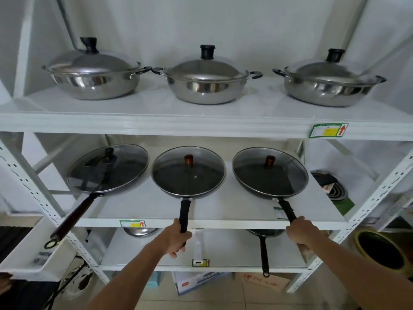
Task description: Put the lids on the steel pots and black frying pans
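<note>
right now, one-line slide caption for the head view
Left hand and right hand grip the handles of two lidded frying pans on the middle shelf, below three lidded steel pots.

Shelf-edge labels show red up arrows; their text is unreadable

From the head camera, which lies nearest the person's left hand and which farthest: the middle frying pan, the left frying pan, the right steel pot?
From the left hand:
1. Middle frying pan, its handle in that hand.
2. Left frying pan, same shelf, leftward.
3. Right steel pot, top shelf, far right.
</note>
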Demonstrator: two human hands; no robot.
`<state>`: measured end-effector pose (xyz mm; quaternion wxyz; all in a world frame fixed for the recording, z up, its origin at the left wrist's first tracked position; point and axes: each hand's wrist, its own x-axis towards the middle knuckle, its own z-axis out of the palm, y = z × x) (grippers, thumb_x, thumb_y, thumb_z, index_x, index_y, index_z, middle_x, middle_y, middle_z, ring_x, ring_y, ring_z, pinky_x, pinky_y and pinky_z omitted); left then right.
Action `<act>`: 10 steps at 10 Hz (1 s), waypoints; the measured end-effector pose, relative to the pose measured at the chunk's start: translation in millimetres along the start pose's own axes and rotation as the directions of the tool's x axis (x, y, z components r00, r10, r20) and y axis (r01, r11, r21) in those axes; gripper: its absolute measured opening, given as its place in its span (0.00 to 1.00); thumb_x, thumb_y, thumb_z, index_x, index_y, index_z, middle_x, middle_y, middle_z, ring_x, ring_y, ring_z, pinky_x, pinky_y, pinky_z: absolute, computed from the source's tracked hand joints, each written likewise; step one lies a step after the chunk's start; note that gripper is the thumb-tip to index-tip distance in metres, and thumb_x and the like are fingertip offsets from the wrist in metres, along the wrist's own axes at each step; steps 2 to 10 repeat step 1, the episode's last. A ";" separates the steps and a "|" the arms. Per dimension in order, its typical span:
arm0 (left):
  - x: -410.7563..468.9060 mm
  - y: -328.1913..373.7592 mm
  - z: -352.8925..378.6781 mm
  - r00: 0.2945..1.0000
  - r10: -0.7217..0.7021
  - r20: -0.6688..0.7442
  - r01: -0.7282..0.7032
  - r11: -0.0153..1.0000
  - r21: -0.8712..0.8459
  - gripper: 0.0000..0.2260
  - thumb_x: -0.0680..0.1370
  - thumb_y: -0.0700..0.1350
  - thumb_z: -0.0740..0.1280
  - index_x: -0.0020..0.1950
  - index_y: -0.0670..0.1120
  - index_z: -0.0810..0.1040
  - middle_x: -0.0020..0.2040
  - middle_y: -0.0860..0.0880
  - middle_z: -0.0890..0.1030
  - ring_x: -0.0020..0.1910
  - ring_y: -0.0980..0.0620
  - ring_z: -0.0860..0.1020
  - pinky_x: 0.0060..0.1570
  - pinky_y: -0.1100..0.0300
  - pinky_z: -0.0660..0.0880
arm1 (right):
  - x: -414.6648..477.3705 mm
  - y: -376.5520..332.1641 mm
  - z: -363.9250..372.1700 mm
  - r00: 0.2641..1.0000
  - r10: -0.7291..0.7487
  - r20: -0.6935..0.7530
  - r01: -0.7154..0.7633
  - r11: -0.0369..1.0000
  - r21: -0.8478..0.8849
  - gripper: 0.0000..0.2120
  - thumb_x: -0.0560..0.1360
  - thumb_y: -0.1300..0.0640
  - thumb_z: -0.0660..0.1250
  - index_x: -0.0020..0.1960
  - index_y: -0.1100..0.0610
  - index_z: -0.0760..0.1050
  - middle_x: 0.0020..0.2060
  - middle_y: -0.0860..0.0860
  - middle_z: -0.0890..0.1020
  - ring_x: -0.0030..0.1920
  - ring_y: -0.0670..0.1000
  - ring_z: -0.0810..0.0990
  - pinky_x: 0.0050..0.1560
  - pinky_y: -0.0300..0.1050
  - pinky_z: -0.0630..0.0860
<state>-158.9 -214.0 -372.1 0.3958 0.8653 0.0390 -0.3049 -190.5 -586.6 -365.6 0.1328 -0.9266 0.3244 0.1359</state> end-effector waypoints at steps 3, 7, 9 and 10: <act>-14.0 13.4 -14.1 0.998 -0.067 -0.010 0.067 0.978 0.198 0.27 0.78 0.62 0.64 0.67 0.45 0.65 0.50 0.44 0.82 0.44 0.49 0.82 0.43 0.57 0.81 | -5.2 -11.0 -23.8 1.000 0.002 0.030 -0.002 1.000 0.001 0.20 0.79 0.53 0.63 0.66 0.63 0.68 0.45 0.51 0.75 0.36 0.48 0.71 0.38 0.40 0.70; -14.0 13.4 -14.1 0.998 -0.067 -0.010 0.067 0.978 0.198 0.27 0.78 0.62 0.64 0.67 0.45 0.65 0.50 0.44 0.82 0.44 0.49 0.82 0.43 0.57 0.81 | -5.2 -11.0 -23.8 1.000 0.002 0.030 -0.002 1.000 0.001 0.20 0.79 0.53 0.63 0.66 0.63 0.68 0.45 0.51 0.75 0.36 0.48 0.71 0.38 0.40 0.70; -14.0 13.4 -14.1 0.998 -0.067 -0.010 0.067 0.978 0.198 0.27 0.78 0.62 0.64 0.67 0.45 0.65 0.50 0.44 0.82 0.44 0.49 0.82 0.43 0.57 0.81 | -5.2 -11.0 -23.8 1.000 0.002 0.030 -0.002 1.000 0.001 0.20 0.79 0.53 0.63 0.66 0.63 0.68 0.45 0.51 0.75 0.36 0.48 0.71 0.38 0.40 0.70; -14.0 13.4 -14.1 0.998 -0.067 -0.010 0.067 0.978 0.198 0.27 0.78 0.62 0.64 0.67 0.45 0.65 0.50 0.44 0.82 0.44 0.49 0.82 0.43 0.57 0.81 | -5.2 -11.0 -23.8 1.000 0.002 0.030 -0.002 1.000 0.001 0.20 0.79 0.53 0.63 0.66 0.63 0.68 0.45 0.51 0.75 0.36 0.48 0.71 0.38 0.40 0.70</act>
